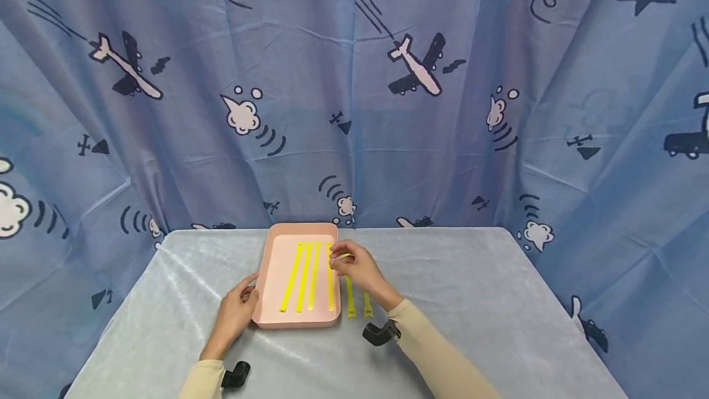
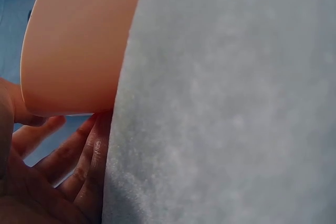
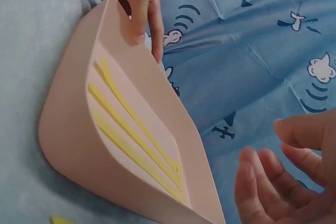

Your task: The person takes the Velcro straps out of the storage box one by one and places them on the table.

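Observation:
A pink rectangular tray (image 1: 269, 288) lies on the table with several flat yellow straps (image 1: 303, 279) side by side in it, running lengthwise. Along its left side my left hand (image 1: 235, 313) grips the rim; in the right wrist view the thumb (image 3: 138, 22) reaches over it to the inner wall. My right hand (image 1: 360, 268) hovers over the tray's right edge, close above the rightmost strap inside. Its fingers (image 3: 247, 187) are loosely bent and apart from the thumb, with nothing between them. Two more yellow straps, a nearer (image 1: 350, 300) and a farther one (image 1: 368, 305), lie right of the tray, partly hidden by that hand.
A grey cloth covers the table (image 1: 454, 276). Behind its far edge hangs a blue curtain (image 1: 354, 109) printed with planes and stars. The tray's back end is close to that edge. Each wrist wears a black camera band (image 1: 382, 332).

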The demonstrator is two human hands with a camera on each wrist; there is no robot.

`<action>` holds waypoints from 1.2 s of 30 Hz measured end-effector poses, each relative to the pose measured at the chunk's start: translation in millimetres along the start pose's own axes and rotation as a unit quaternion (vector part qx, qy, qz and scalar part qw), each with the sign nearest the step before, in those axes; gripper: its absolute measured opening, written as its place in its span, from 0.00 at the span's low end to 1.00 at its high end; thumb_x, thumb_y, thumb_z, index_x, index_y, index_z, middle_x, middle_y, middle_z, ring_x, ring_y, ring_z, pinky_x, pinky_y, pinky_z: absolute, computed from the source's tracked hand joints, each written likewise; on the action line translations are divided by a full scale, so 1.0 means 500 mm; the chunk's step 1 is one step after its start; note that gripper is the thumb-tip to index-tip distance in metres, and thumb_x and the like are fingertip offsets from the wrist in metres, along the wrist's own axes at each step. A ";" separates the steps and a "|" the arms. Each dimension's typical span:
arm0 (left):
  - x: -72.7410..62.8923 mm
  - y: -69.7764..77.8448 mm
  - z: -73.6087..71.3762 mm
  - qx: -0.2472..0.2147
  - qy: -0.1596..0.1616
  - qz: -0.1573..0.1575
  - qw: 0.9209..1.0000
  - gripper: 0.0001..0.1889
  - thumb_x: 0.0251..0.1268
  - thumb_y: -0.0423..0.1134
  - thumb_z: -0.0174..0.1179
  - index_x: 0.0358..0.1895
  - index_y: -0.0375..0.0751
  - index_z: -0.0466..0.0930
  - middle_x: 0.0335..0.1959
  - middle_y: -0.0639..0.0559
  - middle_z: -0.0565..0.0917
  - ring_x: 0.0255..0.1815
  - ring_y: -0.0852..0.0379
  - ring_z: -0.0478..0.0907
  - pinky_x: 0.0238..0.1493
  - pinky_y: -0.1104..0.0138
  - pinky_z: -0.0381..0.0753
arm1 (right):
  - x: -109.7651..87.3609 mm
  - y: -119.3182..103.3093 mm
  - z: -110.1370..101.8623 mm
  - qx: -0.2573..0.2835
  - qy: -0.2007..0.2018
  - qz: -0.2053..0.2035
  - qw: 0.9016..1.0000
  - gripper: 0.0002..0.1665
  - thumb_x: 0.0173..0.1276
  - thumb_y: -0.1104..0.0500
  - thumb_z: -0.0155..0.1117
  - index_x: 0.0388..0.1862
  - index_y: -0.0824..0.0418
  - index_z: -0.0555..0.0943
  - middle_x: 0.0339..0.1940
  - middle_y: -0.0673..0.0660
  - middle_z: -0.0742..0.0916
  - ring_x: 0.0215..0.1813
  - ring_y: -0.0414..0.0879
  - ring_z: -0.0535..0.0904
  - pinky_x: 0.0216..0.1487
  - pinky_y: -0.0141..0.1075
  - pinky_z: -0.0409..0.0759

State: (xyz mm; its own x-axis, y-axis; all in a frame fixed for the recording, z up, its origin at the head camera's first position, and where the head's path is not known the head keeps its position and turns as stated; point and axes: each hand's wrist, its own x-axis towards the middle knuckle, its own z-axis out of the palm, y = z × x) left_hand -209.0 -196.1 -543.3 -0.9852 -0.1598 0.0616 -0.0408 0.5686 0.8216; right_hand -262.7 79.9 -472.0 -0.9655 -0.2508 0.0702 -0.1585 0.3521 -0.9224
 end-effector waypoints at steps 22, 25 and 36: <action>0.004 -0.001 0.004 -0.001 0.005 -0.009 1.000 0.23 0.73 0.36 0.52 0.69 0.41 0.71 0.53 0.34 0.83 0.48 0.46 0.83 0.44 0.59 0.81 | 0.011 -0.014 0.068 -0.067 -0.046 -0.030 0.996 0.13 0.68 0.59 0.65 0.51 0.56 0.80 0.49 0.54 0.84 0.51 0.46 0.80 0.49 0.38 0.81; 0.005 -0.002 0.003 -0.002 0.007 -0.002 1.000 0.23 0.72 0.35 0.52 0.69 0.41 0.71 0.52 0.34 0.84 0.48 0.46 0.83 0.44 0.60 0.81 | 0.014 -0.018 0.074 -0.079 -0.055 -0.048 0.994 0.14 0.68 0.60 0.65 0.52 0.59 0.80 0.50 0.56 0.85 0.51 0.47 0.81 0.51 0.40 0.80; 0.004 -0.002 0.004 -0.003 -0.002 -0.010 1.000 0.23 0.73 0.35 0.52 0.69 0.40 0.71 0.53 0.34 0.83 0.49 0.47 0.82 0.44 0.61 0.80 | 0.023 -0.028 0.095 -0.157 -0.094 -0.070 0.981 0.15 0.67 0.59 0.66 0.53 0.57 0.81 0.53 0.58 0.84 0.55 0.51 0.80 0.53 0.37 0.79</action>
State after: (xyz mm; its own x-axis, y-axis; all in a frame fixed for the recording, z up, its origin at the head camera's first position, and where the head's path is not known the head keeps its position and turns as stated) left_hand -211.1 -195.2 -545.1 -0.9850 -0.1671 0.0428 -0.0593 0.5610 0.8257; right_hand -261.8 29.3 -476.2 -0.8792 -0.4679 0.0898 -0.3715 0.5554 -0.7440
